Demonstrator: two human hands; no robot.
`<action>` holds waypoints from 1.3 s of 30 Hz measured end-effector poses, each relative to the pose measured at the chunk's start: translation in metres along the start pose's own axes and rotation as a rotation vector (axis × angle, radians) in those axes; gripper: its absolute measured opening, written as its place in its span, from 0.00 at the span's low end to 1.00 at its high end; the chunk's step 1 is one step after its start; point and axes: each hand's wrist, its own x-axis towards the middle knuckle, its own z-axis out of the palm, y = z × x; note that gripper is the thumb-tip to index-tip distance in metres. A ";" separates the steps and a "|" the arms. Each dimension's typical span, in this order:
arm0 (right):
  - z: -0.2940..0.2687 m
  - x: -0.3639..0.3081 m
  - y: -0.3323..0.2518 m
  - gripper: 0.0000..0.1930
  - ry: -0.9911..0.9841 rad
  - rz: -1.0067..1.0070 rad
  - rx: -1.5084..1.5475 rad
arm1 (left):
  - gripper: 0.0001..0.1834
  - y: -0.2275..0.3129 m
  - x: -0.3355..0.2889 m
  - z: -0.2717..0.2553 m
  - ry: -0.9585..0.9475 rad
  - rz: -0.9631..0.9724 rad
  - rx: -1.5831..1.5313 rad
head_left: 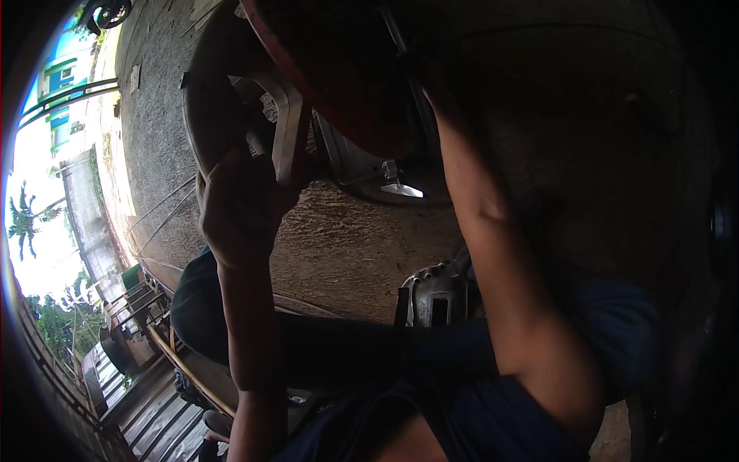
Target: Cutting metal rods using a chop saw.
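Observation:
My left hand (242, 202) is closed, its fingers wrapped at the lower end of a pale angled metal bracket (286, 127) and a dark curved piece (206, 100). Shadow hides exactly what it grips. To the right of the bracket hangs a large dark rounded panel with a red edge (346, 108). My right hand (423, 71) reaches up behind that panel, beside a thin metal bar (394, 32); its fingers are lost in the dark. Below the panel's lower tip is a small shiny metal piece (402, 189).
A dusty metal part with a rectangular opening (439, 296) lies on the rough brown ground (339, 246) close to my legs. On the left, a yellowish rail (192, 369) and slatted boards (165, 423) border the bright outdoors. A wheel (108, 11) shows at top left.

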 end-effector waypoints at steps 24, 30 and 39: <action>-0.001 -0.008 -0.005 0.16 -0.051 -0.033 -0.111 | 0.08 -0.001 -0.001 0.001 0.053 -0.023 0.215; -0.004 -0.011 -0.008 0.17 -0.059 -0.032 -0.125 | 0.09 0.001 -0.005 0.003 0.105 -0.003 0.331; -0.005 -0.010 -0.008 0.17 -0.063 -0.017 -0.119 | 0.10 0.001 -0.004 0.002 0.138 0.016 0.426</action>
